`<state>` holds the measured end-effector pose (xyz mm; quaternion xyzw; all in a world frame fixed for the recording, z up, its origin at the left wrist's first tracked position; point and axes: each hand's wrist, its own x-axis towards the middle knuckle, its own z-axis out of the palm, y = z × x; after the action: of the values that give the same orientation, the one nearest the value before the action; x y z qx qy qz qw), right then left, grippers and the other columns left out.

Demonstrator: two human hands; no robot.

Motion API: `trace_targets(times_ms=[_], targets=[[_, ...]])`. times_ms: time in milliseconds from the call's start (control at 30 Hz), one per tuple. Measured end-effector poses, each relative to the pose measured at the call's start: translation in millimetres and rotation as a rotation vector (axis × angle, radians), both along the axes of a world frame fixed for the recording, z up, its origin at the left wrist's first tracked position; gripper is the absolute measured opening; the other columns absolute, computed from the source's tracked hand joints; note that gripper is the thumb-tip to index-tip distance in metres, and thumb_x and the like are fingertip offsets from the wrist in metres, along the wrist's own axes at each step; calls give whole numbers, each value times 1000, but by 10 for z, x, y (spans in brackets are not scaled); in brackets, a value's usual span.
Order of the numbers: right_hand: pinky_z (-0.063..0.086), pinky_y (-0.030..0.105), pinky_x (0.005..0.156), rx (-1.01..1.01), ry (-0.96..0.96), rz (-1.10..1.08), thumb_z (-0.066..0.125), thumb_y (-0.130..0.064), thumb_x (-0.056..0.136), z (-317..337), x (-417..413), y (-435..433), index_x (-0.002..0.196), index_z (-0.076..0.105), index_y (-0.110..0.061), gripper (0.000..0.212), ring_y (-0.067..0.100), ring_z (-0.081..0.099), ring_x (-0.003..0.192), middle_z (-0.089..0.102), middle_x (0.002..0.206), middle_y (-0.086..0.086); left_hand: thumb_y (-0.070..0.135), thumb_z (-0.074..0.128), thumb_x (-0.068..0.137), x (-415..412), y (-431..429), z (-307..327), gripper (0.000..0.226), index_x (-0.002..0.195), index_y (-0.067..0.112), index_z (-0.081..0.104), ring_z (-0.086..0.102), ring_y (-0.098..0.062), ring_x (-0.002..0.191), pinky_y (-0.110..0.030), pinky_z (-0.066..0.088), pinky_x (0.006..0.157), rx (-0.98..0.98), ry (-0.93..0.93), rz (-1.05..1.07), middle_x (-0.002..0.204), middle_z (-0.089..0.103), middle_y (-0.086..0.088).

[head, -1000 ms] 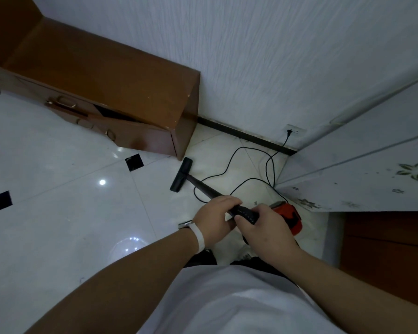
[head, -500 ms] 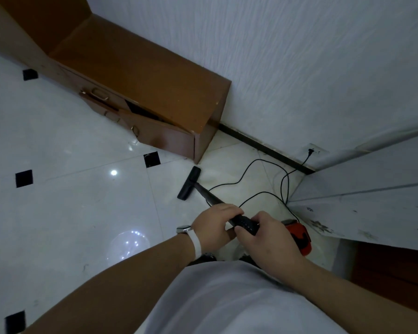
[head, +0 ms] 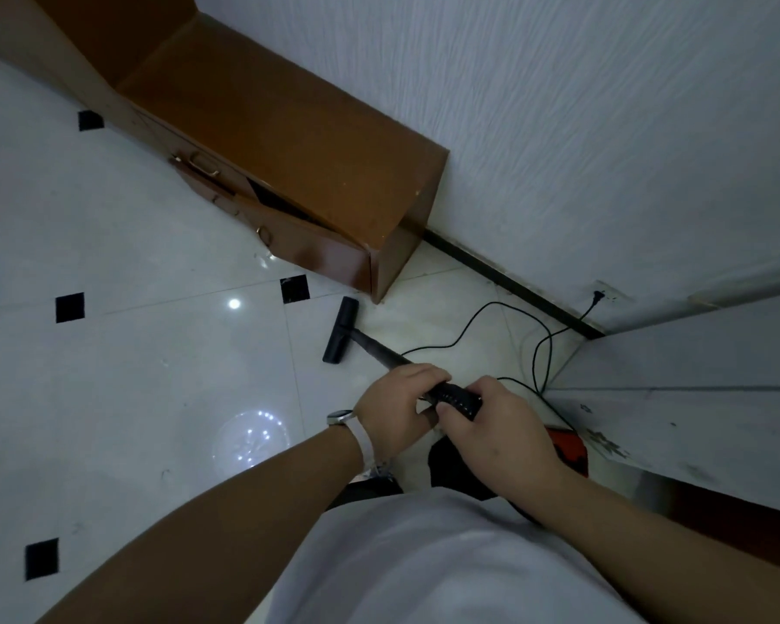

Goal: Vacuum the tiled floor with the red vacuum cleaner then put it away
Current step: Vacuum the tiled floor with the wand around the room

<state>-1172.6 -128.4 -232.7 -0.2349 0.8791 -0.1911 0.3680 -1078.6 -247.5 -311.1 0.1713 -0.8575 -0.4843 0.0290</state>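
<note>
The vacuum's black wand [head: 381, 349] slants down from my hands to a black floor nozzle [head: 341, 330] lying flat on the white tiled floor [head: 131, 376], just in front of the cabinet's corner. My left hand [head: 399, 405] wraps the wand from above, a white-strapped watch on its wrist. Just behind it my right hand [head: 498, 432] grips the ribbed black handle section [head: 455, 398]. The red vacuum body [head: 568, 445] peeks out beyond my right hand, mostly hidden. Its black power cord [head: 478, 319] loops over the floor to a wall socket [head: 602, 297].
A brown wooden cabinet [head: 298, 155] with a drawer slightly ajar stands against the textured wall, close to the nozzle. A white door or panel [head: 694, 398] closes in the right side. Small black inset tiles [head: 293, 288] dot the glossy floor, which stretches to the left.
The view has swung left, so cabinet, nozzle and socket sit further right in the frame. Both hands keep the same grip on the wand; the nozzle stays near the cabinet corner.
</note>
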Motion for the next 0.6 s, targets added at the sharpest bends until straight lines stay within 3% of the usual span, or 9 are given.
trace_targets(times_ms=[167, 233, 400, 600], targets=[[46, 28, 55, -1, 3, 43, 60, -45, 89, -21, -463, 8, 99, 51, -21, 28, 8, 58, 66, 59, 75, -8, 13, 64, 77, -452, 48, 12, 40, 116, 6, 64, 56, -22, 107, -22, 38, 94, -53, -51, 46, 117, 65, -10], [51, 32, 59, 7, -8, 57, 59, -47, 88, -52, -648, -14, 101, 52, -21, 30, 12, 61, 68, 60, 76, -7, 8, 69, 75, -609, 66, -38, 40, 115, 6, 65, 59, -23, 105, -26, 43, 95, -61, -49, 82, 115, 66, -10], [54, 35, 62, 47, -37, 125, 59, -49, 88, -145, -994, -48, 100, 52, -21, 31, 13, 61, 69, 59, 78, -7, 5, 69, 76, -857, 143, -108, 43, 118, 7, 63, 60, -25, 108, -36, 48, 94, -89, -108, 137, 119, 65, -8], [58, 40, 64, 70, -132, 255, 59, -50, 87, -219, -1236, -97, 106, 50, -23, 35, 15, 63, 70, 62, 82, -5, 6, 70, 78, -943, 251, -146, 49, 125, 7, 59, 56, -27, 117, -32, 41, 101, -80, -177, 292, 128, 60, -11]])
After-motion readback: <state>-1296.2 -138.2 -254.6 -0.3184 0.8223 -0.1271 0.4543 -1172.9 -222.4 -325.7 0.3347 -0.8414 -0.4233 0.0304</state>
